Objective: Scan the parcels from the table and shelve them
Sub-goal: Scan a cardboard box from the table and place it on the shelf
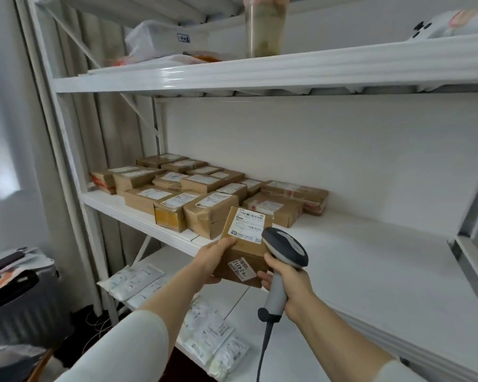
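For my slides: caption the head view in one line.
A brown parcel in the left hand before the middle shelf, scanner in the right hand.

One view is given, taken from the person's head and turned forward and down. The rack (72, 161) is faced at a slant, so its boards are seen running away to the upper left. The middle shelf (370, 257) is looked down on from close by. The upper shelf (287, 73) is met nearly edge-on, its underside showing, and the lower shelf (293, 354) is seen steeply from above. Nearest the lens, low in the middle, are caught the left hand (213, 260) with the parcel (246, 244) and the right hand (290, 282) with the scanner (287, 249), both forearms entering from the bottom edge. Straight lines are bowed toward the borders (a wide-angle lens).
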Motion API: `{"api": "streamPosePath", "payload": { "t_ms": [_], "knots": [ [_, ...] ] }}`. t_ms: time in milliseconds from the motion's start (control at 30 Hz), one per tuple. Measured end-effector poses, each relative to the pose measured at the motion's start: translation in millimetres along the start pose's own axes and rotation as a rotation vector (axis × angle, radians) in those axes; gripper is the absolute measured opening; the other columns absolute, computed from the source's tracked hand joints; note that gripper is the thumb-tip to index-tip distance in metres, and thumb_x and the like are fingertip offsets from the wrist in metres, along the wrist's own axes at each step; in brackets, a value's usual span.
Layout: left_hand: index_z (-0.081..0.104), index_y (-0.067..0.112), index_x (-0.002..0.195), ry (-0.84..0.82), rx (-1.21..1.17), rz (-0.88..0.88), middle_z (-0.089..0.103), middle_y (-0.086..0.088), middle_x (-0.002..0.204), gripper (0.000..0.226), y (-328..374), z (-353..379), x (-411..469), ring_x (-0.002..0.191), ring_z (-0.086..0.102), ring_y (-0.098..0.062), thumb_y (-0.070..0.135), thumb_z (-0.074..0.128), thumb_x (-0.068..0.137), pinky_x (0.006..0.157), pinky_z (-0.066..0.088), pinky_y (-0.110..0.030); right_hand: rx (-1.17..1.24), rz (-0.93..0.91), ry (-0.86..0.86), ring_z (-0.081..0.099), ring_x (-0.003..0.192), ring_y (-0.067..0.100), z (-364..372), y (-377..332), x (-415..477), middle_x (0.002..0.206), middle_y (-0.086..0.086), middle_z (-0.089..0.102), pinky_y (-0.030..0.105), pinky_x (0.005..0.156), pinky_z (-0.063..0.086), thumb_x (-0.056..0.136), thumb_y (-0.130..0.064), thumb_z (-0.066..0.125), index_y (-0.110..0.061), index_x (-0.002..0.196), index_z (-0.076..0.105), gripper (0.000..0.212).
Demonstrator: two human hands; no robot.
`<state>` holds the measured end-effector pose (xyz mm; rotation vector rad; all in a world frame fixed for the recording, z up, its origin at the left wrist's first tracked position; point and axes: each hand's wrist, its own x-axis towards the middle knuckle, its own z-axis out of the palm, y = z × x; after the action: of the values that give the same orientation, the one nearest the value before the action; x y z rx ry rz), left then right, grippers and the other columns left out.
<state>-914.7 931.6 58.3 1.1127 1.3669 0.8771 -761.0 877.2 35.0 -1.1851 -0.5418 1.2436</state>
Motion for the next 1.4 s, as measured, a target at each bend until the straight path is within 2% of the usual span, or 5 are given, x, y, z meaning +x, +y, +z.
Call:
{"api": "streamPosePath", "payload": {
  "t_ms": [467,767,1000,1167,1400],
  "knots": [
    [0.027,0.026,0.15,-0.143,1.197,0.762,0.021,-0.001,0.157,0.065,16,-28,140,0.146,0.009,-0.019,0.038,0.055,0.093,0.117,0.014,-0.03,0.154,0.073,0.161,0.067,0.081,0.022,80,19,100,0.089,0.011,0.071,0.032,0.071,0.056,0.076,-0.006,0.079,-0.004,0.103,0.068,0.029],
    [0.038,0.019,0.135,-0.029,1.302,0.823,0.036,-0.003,0.145,0.039,23,-10,202,0.141,0.021,-0.024,0.019,0.045,0.096,0.11,0.033,-0.044,0.201,0.063,0.311,0.061,0.076,0.023,67,19,115,0.083,0.014,0.066,0.038,0.093,0.053,0.078,-0.005,0.076,-0.001,0.091,0.069,0.014],
    [0.007,0.013,0.151,0.208,1.523,0.913,0.008,-0.015,0.157,0.078,13,12,164,0.146,-0.009,-0.033,0.032,0.05,0.089,0.111,-0.007,-0.061,0.201,0.054,0.316,0.065,0.084,0.029,44,16,83,0.09,0.016,0.07,0.037,0.085,0.052,0.081,-0.015,0.076,0.002,0.093,0.067,0.023],
    [0.0,0.013,0.153,0.007,1.497,1.151,-0.006,-0.015,0.159,0.079,-6,57,107,0.145,-0.015,-0.034,0.023,0.044,0.088,0.109,-0.022,-0.055,0.088,0.033,0.35,0.069,0.077,0.026,-3,15,33,0.085,0.014,0.075,0.039,0.083,0.051,0.083,-0.033,0.073,-0.005,0.096,0.069,0.031],
    [0.032,0.006,0.146,-0.326,1.411,1.404,0.03,-0.021,0.15,0.089,-42,172,-25,0.141,0.025,-0.038,0.023,0.071,0.069,0.115,0.012,-0.054,0.248,-0.059,0.561,0.053,0.045,0.019,-122,8,-103,0.06,0.012,0.061,0.03,0.053,0.048,0.082,-0.03,0.076,-0.006,0.094,0.063,0.03]
  ]
}}
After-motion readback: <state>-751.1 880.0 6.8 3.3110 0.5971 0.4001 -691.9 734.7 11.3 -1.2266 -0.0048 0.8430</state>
